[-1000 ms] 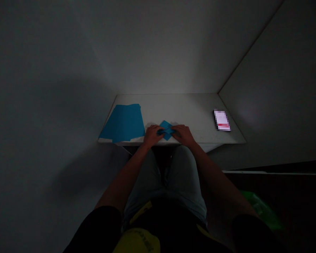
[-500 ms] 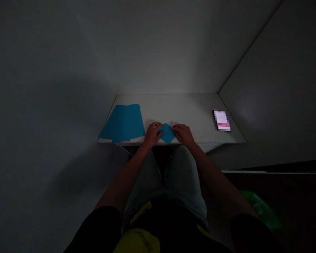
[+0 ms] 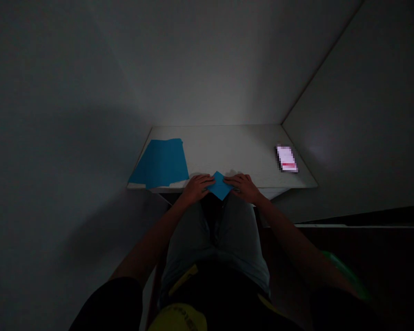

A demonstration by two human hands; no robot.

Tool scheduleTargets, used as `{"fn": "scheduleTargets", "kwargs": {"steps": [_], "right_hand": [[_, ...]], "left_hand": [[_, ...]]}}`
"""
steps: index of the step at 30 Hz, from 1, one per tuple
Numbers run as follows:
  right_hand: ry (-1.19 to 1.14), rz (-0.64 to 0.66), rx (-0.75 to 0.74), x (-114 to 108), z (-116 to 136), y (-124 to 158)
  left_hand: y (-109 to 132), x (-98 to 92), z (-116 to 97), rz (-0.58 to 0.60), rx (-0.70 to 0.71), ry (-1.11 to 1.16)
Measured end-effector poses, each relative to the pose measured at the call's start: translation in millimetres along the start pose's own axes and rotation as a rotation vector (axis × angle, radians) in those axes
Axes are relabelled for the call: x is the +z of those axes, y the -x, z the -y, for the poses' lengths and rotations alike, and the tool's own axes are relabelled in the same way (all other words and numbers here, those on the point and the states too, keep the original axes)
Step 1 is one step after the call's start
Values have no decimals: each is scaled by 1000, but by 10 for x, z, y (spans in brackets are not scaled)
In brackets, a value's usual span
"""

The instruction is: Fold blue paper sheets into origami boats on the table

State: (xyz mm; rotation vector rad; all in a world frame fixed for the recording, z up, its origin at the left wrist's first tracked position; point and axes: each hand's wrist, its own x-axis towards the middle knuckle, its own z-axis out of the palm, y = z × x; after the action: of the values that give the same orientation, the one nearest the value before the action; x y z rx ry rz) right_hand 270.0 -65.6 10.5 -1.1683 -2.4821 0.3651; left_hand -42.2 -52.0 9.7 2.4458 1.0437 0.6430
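Head view: we see the left hand (image 3: 197,187) and right hand (image 3: 245,187) holding blue paper (image 3: 221,187) partly past the table's (image 3: 234,151) edge; unsupported, it could crease askew.

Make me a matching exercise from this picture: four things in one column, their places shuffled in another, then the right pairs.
Things
1. Small blue paper
2. Large blue paper
3. Phone
4. Green object

Places
A. Right end of the white table
B. In the dark, beside the right forearm
C. Between the left hand and right hand
D. Left end of the table

Pairs: 1-C, 2-D, 3-A, 4-B
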Motion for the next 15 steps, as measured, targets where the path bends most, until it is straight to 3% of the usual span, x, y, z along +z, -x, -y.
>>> {"fn": "scheduleTargets", "kwargs": {"steps": [3,9,15], "right_hand": [[-149,-76,58,-32,-23,-67],[-630,-385,321,-86,-134,-425],[-798,-504,390,40,-255,-581]], "left_hand": [[-121,-4,-64,-72,-85,148],[-573,-32,-81,-345,-331,560],[-668,35,-9,-236,-337,752]]}}
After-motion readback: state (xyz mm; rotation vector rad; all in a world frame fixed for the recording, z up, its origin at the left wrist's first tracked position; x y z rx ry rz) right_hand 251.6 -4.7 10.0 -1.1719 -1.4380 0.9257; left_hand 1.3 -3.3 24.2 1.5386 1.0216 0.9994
